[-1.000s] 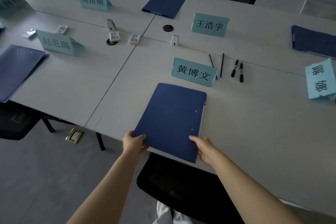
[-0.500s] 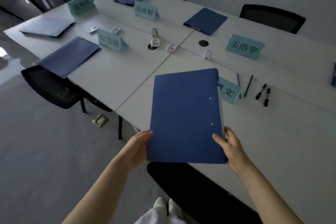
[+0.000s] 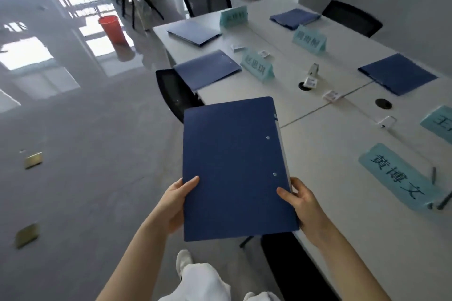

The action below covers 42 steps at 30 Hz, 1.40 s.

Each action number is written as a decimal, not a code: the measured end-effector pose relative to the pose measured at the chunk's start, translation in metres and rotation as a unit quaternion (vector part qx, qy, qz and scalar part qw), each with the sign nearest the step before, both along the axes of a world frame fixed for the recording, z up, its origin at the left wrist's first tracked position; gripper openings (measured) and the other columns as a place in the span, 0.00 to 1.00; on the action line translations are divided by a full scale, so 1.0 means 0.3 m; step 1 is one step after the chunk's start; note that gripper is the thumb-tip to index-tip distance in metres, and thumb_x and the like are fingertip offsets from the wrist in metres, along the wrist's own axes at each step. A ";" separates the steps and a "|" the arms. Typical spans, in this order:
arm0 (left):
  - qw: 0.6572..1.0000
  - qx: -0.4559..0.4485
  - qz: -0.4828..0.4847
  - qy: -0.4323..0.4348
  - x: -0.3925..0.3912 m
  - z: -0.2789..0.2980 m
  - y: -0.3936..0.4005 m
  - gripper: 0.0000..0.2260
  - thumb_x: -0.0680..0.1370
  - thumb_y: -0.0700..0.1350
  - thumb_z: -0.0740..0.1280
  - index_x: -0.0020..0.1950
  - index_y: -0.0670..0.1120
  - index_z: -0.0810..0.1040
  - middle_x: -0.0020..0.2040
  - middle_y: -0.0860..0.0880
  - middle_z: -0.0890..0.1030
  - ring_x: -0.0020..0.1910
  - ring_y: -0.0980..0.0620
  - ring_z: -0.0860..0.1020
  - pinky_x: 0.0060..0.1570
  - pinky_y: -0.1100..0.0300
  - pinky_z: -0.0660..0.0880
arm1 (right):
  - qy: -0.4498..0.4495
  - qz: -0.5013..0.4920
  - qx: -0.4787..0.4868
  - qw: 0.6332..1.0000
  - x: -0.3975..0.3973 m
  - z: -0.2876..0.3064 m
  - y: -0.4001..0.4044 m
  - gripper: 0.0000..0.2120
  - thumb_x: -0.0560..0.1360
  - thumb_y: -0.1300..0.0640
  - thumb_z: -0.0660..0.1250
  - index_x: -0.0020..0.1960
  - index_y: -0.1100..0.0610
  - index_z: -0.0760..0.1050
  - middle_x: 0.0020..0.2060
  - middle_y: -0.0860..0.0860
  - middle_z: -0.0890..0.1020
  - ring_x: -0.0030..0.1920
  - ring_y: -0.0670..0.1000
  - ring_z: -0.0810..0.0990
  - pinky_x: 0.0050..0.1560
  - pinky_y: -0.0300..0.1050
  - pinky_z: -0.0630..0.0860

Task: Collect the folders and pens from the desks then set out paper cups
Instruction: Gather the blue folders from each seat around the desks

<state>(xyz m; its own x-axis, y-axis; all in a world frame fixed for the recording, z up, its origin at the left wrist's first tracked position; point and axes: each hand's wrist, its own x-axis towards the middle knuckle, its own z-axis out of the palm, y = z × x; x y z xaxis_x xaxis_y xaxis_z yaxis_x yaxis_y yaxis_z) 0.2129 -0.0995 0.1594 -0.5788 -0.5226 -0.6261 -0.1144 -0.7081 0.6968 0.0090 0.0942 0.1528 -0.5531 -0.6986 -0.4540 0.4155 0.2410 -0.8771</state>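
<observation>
**Folder held clear of desk**

L hand [image 3: 175, 205] grips blue folder [image 3: 234, 168] at lower-left edge, thumb on cover. R hand [image 3: 299, 201] clamps lower-right edge, by spine. Folder off the table [image 3: 342, 173], extending away from both grips.

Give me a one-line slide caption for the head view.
Both hands, left hand and right hand, hold one blue folder off the desk; four more folders remain there.
</observation>
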 end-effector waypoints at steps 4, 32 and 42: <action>0.999 -0.015 0.029 -0.010 0.142 0.005 -0.183 0.13 0.79 0.41 0.65 0.63 0.41 0.77 0.56 0.42 0.84 0.51 0.42 0.84 0.49 0.48 0.81 | -0.011 0.050 -0.001 0.999 0.075 0.000 -0.242 0.09 0.77 0.61 0.65 0.57 0.57 0.75 0.52 0.54 0.85 0.51 0.56 0.84 0.50 0.53 0.80; 0.980 0.046 0.183 -0.063 0.220 -0.081 -1.524 0.18 0.77 0.49 0.68 0.63 0.40 0.78 0.57 0.42 0.84 0.55 0.39 0.82 0.53 0.44 0.78 | 0.017 0.171 0.112 0.979 0.077 -0.123 -1.780 0.09 0.75 0.50 0.69 0.52 0.52 0.81 0.47 0.46 0.86 0.51 0.52 0.83 0.53 0.50 0.78; 0.956 0.019 0.279 -0.092 0.010 -0.067 -1.903 0.14 0.77 0.46 0.69 0.59 0.40 0.79 0.55 0.43 0.84 0.51 0.42 0.82 0.46 0.49 0.78 | -0.272 -0.087 0.118 0.951 -0.240 -0.249 -2.134 0.05 0.79 0.64 0.59 0.52 0.66 0.70 0.47 0.61 0.74 0.48 0.60 0.78 0.53 0.51 0.77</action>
<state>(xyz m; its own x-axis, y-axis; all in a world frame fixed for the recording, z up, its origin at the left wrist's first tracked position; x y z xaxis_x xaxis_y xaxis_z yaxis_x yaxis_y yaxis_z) 0.2158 -0.6704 0.1393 -0.0956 -0.6929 -0.7146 0.1702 -0.7187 0.6741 -0.0631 -0.5459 0.0780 -0.2895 -0.4609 -0.8389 0.8444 0.2897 -0.4506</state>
